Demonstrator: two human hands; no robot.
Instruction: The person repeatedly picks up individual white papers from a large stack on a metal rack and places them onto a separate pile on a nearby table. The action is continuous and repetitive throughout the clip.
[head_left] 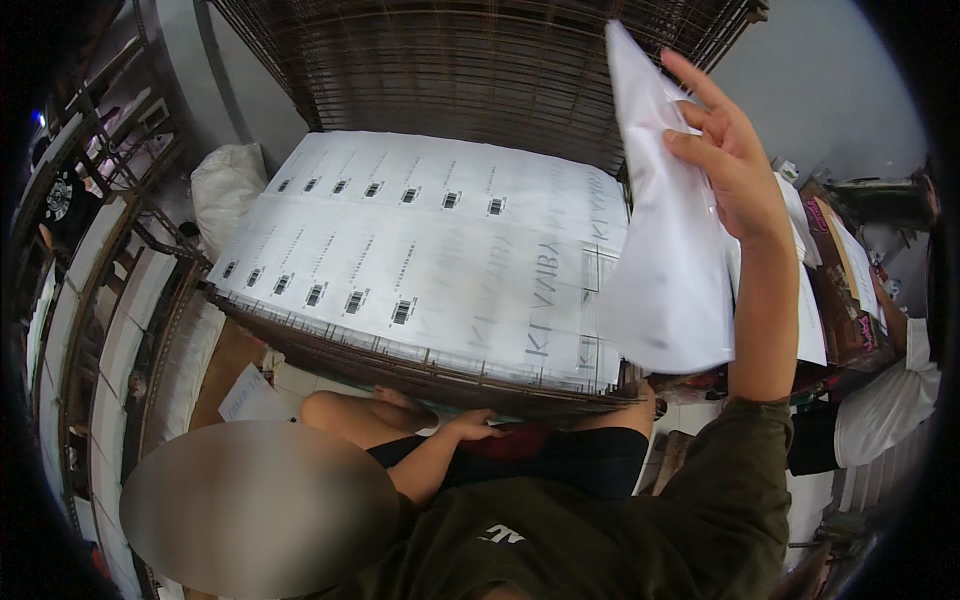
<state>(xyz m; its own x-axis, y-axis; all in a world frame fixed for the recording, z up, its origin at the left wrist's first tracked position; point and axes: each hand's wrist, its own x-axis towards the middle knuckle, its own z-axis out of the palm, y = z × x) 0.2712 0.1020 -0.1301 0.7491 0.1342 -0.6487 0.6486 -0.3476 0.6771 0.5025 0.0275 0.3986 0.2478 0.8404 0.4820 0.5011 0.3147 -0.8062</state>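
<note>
Raised at the right, my right hand [715, 150] pinches a glossy white sheet [670, 250] between thumb and fingers, with the index finger stretched up. The sheet hangs down in soft folds, its lower left part over the right end of a wire rack. On that rack [420, 365] lie white printed sheets [370, 240] with rows of barcodes and large lettering, some seen faintly through a layer. My left hand [478, 425] rests low over my lap, fingers loosely stretched beside a dark red patch [520, 440]; it holds nothing that I can see.
Rusty wire mesh [440, 70] rises behind the sheets. A white sack [228, 190] stands at the back left, near metal shelving [110, 270]. A cardboard box [850, 290] with papers sits at right, and a loose paper [250, 395] lies below the rack's left end.
</note>
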